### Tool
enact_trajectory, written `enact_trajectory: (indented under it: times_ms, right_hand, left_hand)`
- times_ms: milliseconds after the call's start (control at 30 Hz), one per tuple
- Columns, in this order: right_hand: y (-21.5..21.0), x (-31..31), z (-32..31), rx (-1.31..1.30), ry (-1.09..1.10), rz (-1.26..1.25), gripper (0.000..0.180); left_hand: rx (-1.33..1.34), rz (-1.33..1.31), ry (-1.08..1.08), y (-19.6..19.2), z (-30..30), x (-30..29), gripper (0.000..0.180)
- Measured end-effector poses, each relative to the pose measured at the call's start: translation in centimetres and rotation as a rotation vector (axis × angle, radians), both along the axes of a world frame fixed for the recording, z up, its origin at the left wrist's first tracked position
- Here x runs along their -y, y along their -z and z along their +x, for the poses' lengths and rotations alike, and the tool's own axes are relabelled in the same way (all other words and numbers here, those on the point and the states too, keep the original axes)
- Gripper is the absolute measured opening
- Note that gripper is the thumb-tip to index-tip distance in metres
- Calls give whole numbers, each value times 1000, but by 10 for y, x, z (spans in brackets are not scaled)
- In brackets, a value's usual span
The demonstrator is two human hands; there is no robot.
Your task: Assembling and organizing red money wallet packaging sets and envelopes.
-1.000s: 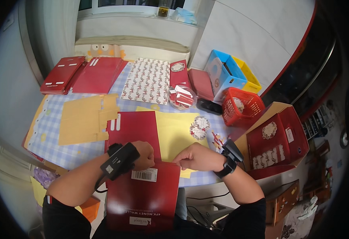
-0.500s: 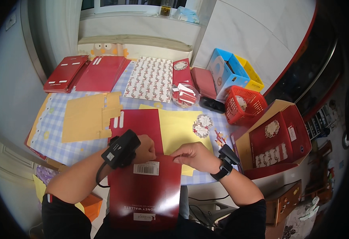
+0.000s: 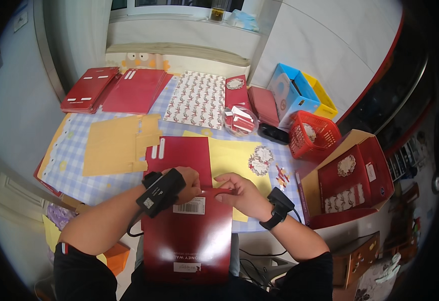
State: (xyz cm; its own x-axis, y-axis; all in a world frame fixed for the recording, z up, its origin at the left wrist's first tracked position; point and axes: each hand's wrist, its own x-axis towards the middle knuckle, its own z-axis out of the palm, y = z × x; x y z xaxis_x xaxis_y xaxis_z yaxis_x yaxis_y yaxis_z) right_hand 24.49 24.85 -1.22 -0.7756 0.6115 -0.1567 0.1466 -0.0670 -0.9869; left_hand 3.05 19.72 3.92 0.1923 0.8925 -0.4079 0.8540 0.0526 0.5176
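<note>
A large dark red card sheet [image 3: 189, 236] with a white barcode label lies from the table's front edge down over my lap. My left hand [image 3: 187, 181], with a black device strapped at the wrist, presses on the sheet's fold near its upper edge. My right hand [image 3: 242, 193], with a black wrist device, pinches the folded upper edge of the same sheet just to the right. Under the sheet lies a yellow paper [image 3: 232, 158].
Kraft card pieces [image 3: 117, 145] lie at the left on the checked tablecloth. Red card stacks [image 3: 114, 90], patterned paper [image 3: 197, 98], a clear tub [image 3: 239, 122], round lace stickers [image 3: 259, 159], a red basket [image 3: 312, 136], blue and yellow bins [image 3: 299, 93] and an open box of red items [image 3: 352, 183] surround me.
Both hands have shifted slightly along the red sheet's fold; the right hand's fingers now pinch the folded edge. The sheet has stayed in place.
</note>
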Motion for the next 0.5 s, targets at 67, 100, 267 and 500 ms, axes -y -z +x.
enact_trajectory:
  times_ms: [67,100,267,500]
  right_hand:
    - [-1,2,-3,55,51,131,26]
    - [-1,3,-3,55,45,131,26]
    - [3,6,-4,86,95,279,20]
    - [1,6,-3,86,77,312,19]
  left_hand:
    - [12,20,6,2,-2,-1,24]
    - [12,20,0,2,-3,0,24]
    - [8,-40,1,3,-4,0,24]
    - [35,5,-41,4,-4,4,24]
